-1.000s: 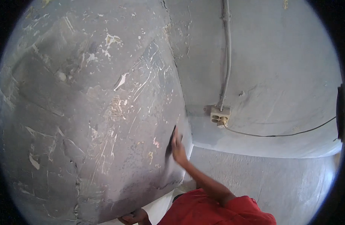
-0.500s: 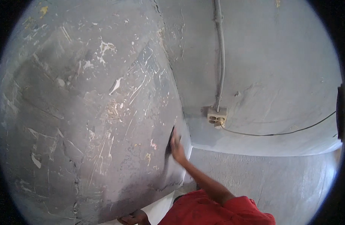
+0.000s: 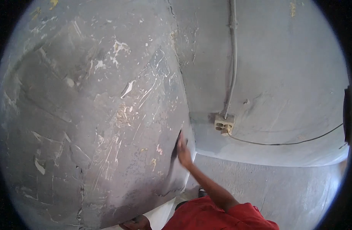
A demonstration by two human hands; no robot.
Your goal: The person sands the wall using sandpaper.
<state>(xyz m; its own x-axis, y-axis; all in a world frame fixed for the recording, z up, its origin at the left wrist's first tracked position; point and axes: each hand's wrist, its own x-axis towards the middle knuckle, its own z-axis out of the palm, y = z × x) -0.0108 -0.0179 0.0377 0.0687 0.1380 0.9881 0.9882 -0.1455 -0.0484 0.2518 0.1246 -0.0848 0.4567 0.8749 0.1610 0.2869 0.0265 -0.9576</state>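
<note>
The gray wall (image 3: 107, 153) stands upright, its surface scuffed and cracked, with white streaks, flaked patches and small yellow and pink spots. A narrow dark shape (image 3: 179, 137) lies at the right hand (image 3: 183, 150), against the wall near the corner; whether it is a held tool or only shadow is unclear.

Below and left of the socket block (image 3: 224, 123), my right hand (image 3: 183, 150) is at the scuffed wall (image 3: 107, 126), a blurred dark shape (image 3: 176, 147) beside it. My left hand (image 3: 135, 223) lies farther down-left; a pipe (image 3: 233, 57) rises above the block.
</note>
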